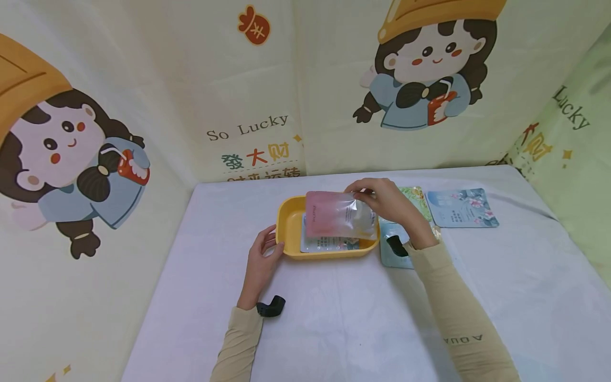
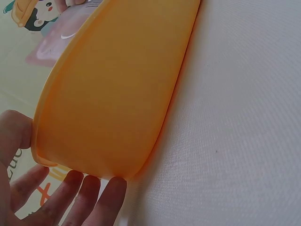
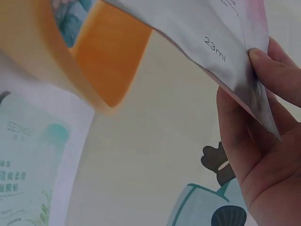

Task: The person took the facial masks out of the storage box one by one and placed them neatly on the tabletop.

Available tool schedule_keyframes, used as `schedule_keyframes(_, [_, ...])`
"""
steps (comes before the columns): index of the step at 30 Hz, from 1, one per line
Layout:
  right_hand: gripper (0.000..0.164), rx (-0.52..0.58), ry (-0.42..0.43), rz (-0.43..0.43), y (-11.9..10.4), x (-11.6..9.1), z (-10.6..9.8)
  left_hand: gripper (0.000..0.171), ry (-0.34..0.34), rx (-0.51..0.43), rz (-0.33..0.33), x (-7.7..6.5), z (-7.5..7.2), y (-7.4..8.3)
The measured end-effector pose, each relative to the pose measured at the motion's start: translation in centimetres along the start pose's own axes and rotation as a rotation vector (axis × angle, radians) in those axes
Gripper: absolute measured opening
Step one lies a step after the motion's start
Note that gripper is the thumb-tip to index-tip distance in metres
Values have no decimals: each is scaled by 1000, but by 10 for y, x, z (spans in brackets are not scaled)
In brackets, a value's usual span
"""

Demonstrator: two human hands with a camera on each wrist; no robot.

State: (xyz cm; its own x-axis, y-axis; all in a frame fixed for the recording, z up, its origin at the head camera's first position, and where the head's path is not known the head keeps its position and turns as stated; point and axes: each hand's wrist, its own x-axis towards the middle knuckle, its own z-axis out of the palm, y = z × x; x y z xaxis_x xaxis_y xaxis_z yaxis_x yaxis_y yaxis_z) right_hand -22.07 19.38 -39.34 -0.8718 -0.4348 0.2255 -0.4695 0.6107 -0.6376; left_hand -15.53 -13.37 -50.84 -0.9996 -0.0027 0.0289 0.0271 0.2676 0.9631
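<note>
A yellow tray stands on the white-covered table. My left hand holds its left end, the thumb at the rim and the fingertips against the outer wall, as the left wrist view shows. Above the tray, my right hand pinches a pink and silver sheet mask packet by its right end, between thumb and fingers. The packet's silver side, marked 23ml, faces the right wrist camera. Under it, a light blue sheet mask packet lies in the tray, partly covered from above.
Right of the tray, a blue floral packet, a green patterned packet and a pale teal packet lie on the table, the last two partly behind my right arm. A printed cloth backdrop rises behind the table.
</note>
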Motion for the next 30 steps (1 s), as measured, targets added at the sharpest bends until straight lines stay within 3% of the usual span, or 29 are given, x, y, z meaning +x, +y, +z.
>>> schedule_keyframes(15, [23, 26, -30, 59, 5, -6, -17, 50, 3, 8, 2, 0, 1, -1])
schedule_keyframes(30, [23, 23, -20, 48, 22, -21, -31, 47, 1, 10, -24, 1, 0, -2])
